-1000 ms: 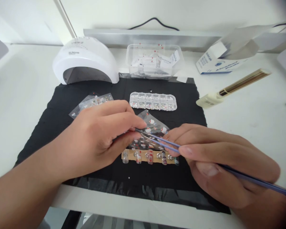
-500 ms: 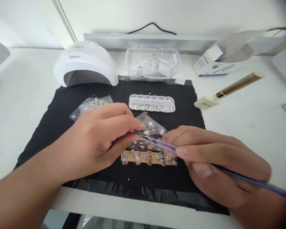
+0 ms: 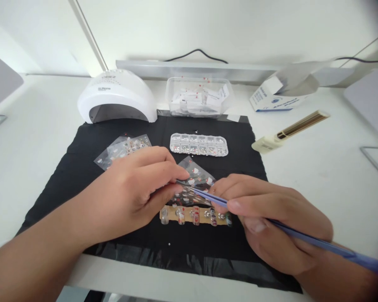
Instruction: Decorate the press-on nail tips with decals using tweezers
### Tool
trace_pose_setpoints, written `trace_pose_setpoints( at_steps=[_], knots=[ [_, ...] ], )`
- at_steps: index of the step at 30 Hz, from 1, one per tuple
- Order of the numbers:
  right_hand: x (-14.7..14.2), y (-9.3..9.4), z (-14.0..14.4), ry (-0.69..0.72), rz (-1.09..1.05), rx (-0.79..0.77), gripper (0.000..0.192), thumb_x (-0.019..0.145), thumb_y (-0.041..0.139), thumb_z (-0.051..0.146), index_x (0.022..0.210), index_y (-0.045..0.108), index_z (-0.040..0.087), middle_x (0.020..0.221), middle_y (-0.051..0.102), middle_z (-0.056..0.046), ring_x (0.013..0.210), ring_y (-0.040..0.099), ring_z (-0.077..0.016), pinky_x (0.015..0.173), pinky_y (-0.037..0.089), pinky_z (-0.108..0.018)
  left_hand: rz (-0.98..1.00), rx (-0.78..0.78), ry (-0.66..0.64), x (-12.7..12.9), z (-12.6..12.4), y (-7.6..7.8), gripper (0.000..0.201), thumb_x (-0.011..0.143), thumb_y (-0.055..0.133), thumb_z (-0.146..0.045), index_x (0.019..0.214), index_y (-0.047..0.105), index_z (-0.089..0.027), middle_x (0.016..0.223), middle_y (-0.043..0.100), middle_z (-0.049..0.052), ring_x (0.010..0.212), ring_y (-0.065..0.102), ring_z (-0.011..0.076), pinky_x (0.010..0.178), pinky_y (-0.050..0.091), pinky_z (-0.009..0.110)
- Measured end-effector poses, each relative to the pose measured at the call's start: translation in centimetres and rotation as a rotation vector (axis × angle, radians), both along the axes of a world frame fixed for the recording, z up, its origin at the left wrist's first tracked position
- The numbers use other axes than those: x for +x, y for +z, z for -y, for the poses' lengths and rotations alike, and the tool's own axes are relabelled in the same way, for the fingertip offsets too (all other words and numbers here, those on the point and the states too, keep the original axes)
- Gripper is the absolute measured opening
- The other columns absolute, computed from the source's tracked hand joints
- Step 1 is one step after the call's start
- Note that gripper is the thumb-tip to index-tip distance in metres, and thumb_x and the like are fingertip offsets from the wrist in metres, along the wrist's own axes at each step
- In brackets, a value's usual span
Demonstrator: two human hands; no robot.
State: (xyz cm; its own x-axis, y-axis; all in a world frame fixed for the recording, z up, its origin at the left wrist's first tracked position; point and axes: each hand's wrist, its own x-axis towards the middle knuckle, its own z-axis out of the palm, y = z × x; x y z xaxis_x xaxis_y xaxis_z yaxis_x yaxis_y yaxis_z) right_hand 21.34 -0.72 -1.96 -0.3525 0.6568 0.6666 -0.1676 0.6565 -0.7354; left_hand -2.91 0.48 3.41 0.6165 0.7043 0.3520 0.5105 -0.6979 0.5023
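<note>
Clear compartment box (image 3: 199, 144) holds tiny gems; right hand (image 3: 271, 224) grips tweezers (image 3: 302, 235), left hand (image 3: 135, 191) pinches sticker sheet (image 3: 197, 178).

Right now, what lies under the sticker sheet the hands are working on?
Under the sticker sheet lies the black mat; its near edge meets the strip of painted nail tips. The left hand hides its left part.

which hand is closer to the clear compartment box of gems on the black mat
Left. The left hand lies just in front of and to the left of the gem box. The right hand, pinching the purple tool, sits farther off, nearer the table edge.
</note>
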Motion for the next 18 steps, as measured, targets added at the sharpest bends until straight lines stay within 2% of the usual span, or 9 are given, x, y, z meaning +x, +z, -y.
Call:
trace_pose_setpoints(
  at_steps=[5,10,18],
  knots=[
    [-0.09,-0.2,-0.34,0.045,-0.015,0.019,0.042,0.087,0.049,0.006,0.121,0.069,0.018,0.083,0.068,-0.01,0.071,0.064,-0.0228,0.06,0.058,-0.042,0.019,-0.051,0.007,-0.14,-0.02,-0.12,0.015,0.093,0.059,-0.01,0.106,0.065,-0.016,0.092,0.064,0.004,0.081,0.061,0.0128,0.068,0.05,0.024],
    [-0.6,-0.26,-0.62,0.023,-0.054,0.061,0.039,0.087,0.047,0.005,0.115,0.07,0.016,0.08,0.068,-0.01,0.07,0.064,-0.0222,0.058,0.056,-0.04,0.048,-0.111,0.024,-0.36,0.0,-0.18,0.02,0.093,0.06,-0.01,0.11,0.064,-0.02,0.097,0.064,0.002,0.08,0.061,0.0105,0.071,0.05,0.023],
    [-0.56,-0.1,-0.86,0.007,-0.018,0.09,0.035,0.088,0.047,0.007,0.112,0.07,0.019,0.077,0.068,-0.009,0.068,0.063,-0.0215,0.059,0.054,-0.039,0.112,-0.14,0.047,-0.29,-0.28,-0.36,0.022,0.091,0.06,-0.009,0.109,0.065,-0.02,0.097,0.064,0.002,0.083,0.063,0.0118,0.072,0.05,0.025]
  ],
)
